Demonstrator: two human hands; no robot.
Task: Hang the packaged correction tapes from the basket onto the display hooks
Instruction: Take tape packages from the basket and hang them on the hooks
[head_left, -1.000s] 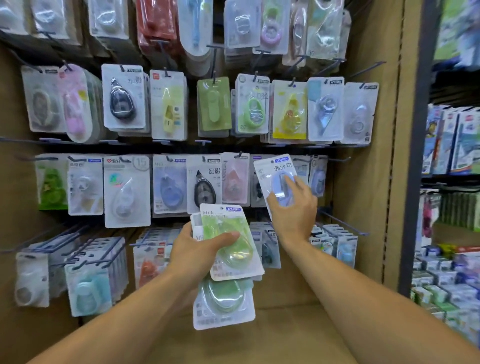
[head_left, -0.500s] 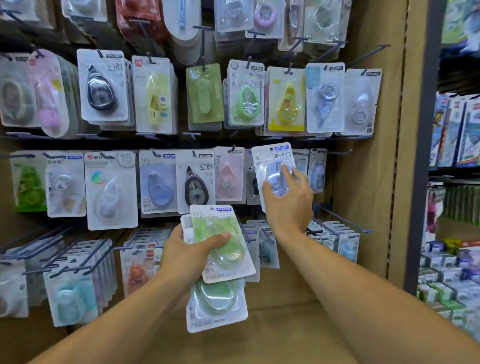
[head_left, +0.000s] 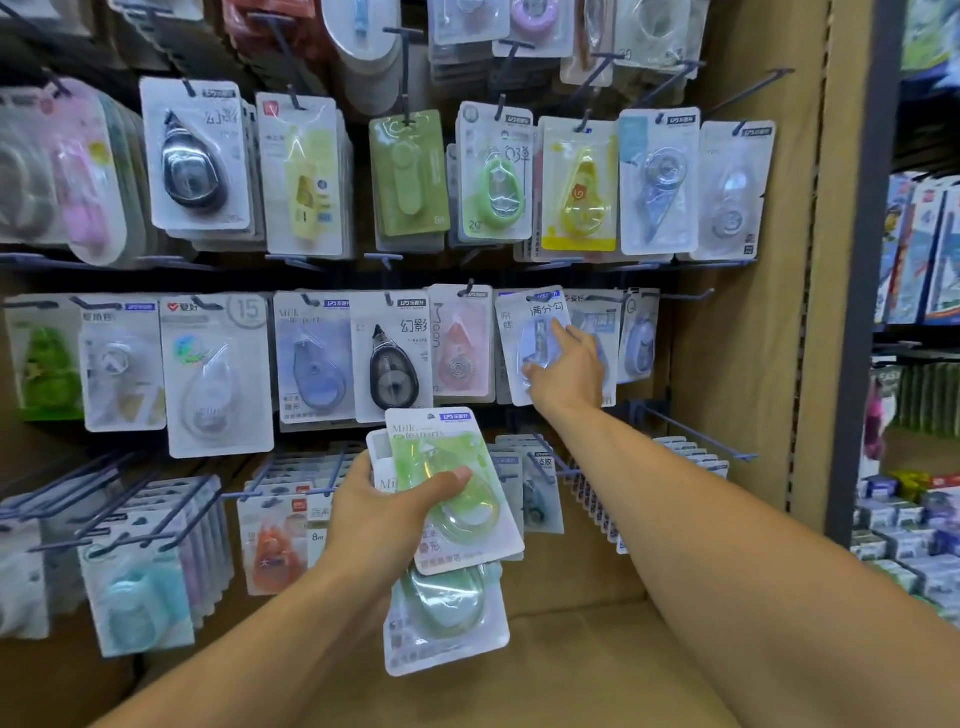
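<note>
the display wall carried rows of hooks. the left hand gripped a fanned stack of green packs, thumb across the top blister. the right hand pressed a blue pack on its hook, fingers extended. packs judged light, stiff-carded, slippery; best held by card edges.

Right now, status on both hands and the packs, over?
Left hand grips green packs. Right hand fingers on blue pack at middle-row hook; whether it is hooked, cannot tell. Nothing blocking.
</note>
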